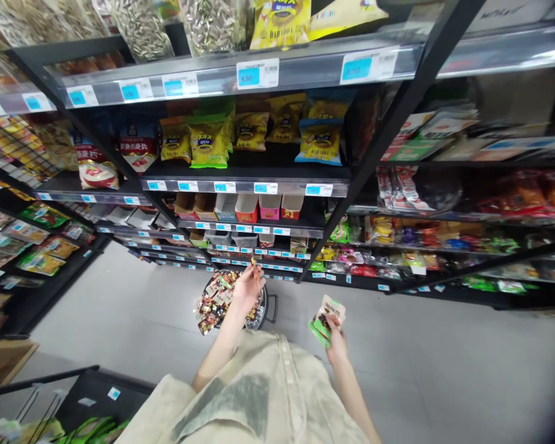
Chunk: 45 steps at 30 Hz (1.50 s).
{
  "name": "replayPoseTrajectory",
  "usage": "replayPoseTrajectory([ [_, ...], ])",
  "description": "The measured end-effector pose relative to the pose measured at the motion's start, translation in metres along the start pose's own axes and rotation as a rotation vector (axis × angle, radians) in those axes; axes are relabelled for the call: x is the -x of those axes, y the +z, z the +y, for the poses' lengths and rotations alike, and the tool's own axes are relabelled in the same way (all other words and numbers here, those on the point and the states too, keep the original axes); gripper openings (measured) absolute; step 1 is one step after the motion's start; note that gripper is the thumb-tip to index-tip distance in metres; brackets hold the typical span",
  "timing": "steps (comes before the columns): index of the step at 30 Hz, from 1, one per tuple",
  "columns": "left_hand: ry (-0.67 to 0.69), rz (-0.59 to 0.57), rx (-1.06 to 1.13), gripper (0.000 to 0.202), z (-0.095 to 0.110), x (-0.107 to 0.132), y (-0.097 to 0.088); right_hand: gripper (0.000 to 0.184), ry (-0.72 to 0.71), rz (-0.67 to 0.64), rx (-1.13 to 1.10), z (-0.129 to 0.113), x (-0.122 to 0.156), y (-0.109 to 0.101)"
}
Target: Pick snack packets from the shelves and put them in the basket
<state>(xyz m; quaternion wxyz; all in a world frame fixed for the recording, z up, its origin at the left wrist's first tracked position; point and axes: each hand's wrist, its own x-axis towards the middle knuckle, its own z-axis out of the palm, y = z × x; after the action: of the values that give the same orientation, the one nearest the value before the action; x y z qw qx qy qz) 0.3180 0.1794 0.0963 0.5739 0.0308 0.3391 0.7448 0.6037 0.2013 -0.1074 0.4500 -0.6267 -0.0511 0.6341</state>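
Here, facing black shelving [351, 185] in a shop aisle, with both bare arms out over the grey floor [420, 357]. Holds the left hand [247, 288] raised above the far rim of a round basket [264, 310], fingers pinched shut on a small wrapped piece [254, 263], too small to read, just in front of the lowest shelf's front edge. Grips in the right hand [337, 339] a thin stack of green-and-white packets [327, 316], fanned upward, to the right of the basket and apart from it. Finds the basket on the floor at the foot of the shelving, heaped with small red and gold snack packs [215, 302], black handle toward the right hand. Above, yellow and green bags [208, 145] along the shelf edges, blue price tags [248, 76] on each front lip.
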Motion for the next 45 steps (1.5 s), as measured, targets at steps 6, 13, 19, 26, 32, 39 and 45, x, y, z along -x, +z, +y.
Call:
replayPoseTrajectory([
  [6,0.148,0.002,-0.419,0.025,0.010,-0.030,-0.007,0.067,-0.037,0.050,0.008,-0.001,-0.006,-0.004],
  [13,0.362,-0.101,-1.381,0.027,0.005,-0.062,-0.035,0.066,-0.058,0.041,-0.050,-0.009,-0.001,-0.008],
  [19,0.321,-0.199,-1.749,0.031,-0.008,-0.069,-0.052,0.064,-0.052,0.024,-0.028,-0.007,-0.005,-0.010],
  [26,0.308,-0.296,-1.846,0.032,-0.004,-0.061,-0.068,0.064,-0.028,0.049,-0.023,-0.004,-0.009,-0.008],
  [32,0.217,-0.212,-1.993,0.028,0.000,-0.063,-0.086,0.064,-0.026,0.066,-0.037,-0.005,-0.012,-0.007],
  [39,0.353,-0.136,-1.952,0.019,-0.002,-0.093,-0.102,0.067,-0.001,0.116,-0.071,-0.019,-0.006,-0.020],
  [45,0.452,0.036,-1.884,0.020,-0.005,-0.148,-0.102,0.068,-0.022,0.248,-0.201,-0.017,-0.002,-0.046],
])
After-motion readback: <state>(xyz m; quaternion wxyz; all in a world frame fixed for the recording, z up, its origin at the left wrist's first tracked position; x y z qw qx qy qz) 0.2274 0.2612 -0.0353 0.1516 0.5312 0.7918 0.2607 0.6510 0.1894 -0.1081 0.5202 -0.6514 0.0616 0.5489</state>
